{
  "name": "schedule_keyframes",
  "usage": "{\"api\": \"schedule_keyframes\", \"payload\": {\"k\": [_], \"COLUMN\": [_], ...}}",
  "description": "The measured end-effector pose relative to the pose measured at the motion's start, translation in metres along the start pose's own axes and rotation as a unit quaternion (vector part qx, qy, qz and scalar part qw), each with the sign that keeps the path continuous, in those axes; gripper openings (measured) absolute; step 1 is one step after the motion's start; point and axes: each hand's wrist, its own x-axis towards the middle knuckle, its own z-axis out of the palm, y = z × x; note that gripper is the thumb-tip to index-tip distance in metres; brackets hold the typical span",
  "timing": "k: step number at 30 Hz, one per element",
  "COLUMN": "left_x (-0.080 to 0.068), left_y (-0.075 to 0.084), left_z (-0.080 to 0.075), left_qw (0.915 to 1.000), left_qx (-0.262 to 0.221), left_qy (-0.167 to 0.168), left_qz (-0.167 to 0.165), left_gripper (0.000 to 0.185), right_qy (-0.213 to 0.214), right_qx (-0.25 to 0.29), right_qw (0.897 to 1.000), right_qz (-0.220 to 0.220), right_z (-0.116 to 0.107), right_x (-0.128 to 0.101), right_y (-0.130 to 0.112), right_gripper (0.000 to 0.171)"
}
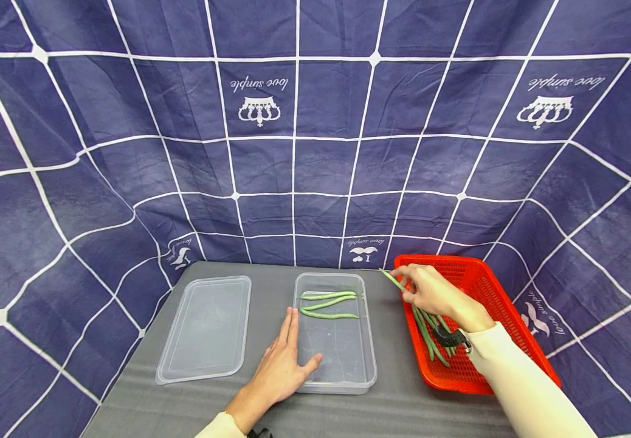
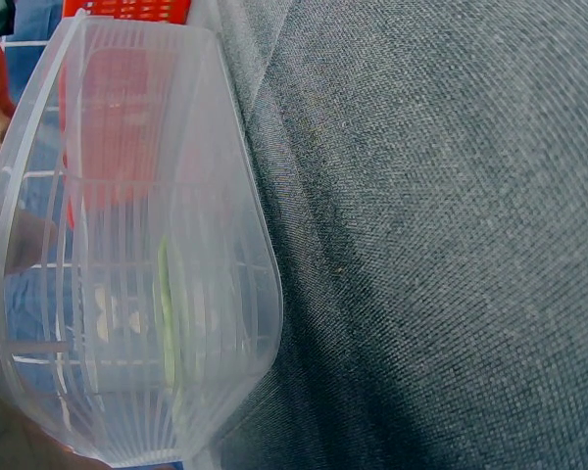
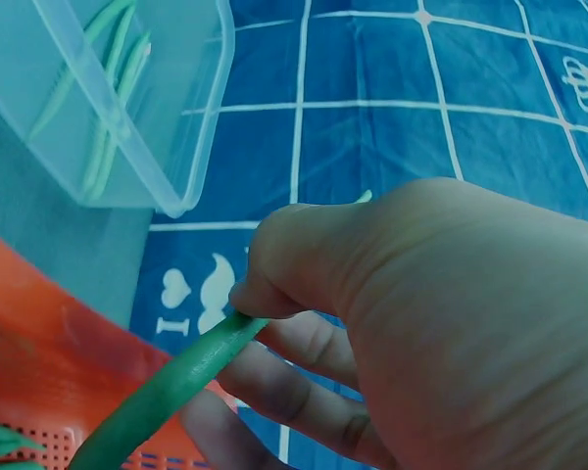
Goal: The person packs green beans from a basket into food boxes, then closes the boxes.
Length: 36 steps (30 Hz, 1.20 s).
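Observation:
A green bean [image 3: 176, 387] is pinched between the thumb and fingers of my right hand [image 1: 430, 294], above the left rim of the red basket [image 1: 512, 331]. More green beans [image 1: 427, 334] lie in that basket, partly hidden by the right hand and wrist. Several beans [image 1: 329, 315] lie across the far part of the clear plastic container [image 1: 370, 359]. At the container's left side rests my left hand [image 1: 279, 368], its fingers straight along the rim and its thumb reaching over the inside. The left wrist view shows the container's ribbed wall [image 2: 127, 294] close up.
A clear flat lid [image 1: 206, 328] lies on the grey cloth [image 1: 266, 286] left of the container. Blue checked curtain [image 1: 321, 164] hangs behind and at both sides. A dark wrist strap [image 1: 449, 336] is on the right wrist.

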Motion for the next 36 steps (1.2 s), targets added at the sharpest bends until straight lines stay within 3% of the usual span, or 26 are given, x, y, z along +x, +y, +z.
{"api": "schedule_keyframes", "payload": {"k": [23, 36], "left_x": [0.0, 0.0], "left_y": [0.0, -0.001], "left_z": [0.0, 0.001], "left_qw": [1.0, 1.0], "left_qx": [0.001, 0.0], "left_qy": [0.0, 0.003], "left_qz": [0.003, 0.007], "left_gripper": [0.119, 0.12], "right_qy": [-0.009, -0.011], "right_qx": [0.047, 0.045], "right_qw": [0.998, 0.996], "right_qz": [-0.051, -0.074], "right_z": [0.029, 0.043], "right_x": [0.02, 0.033], "right_y": [-0.029, -0.046], "right_gripper": [0.044, 0.044]}}
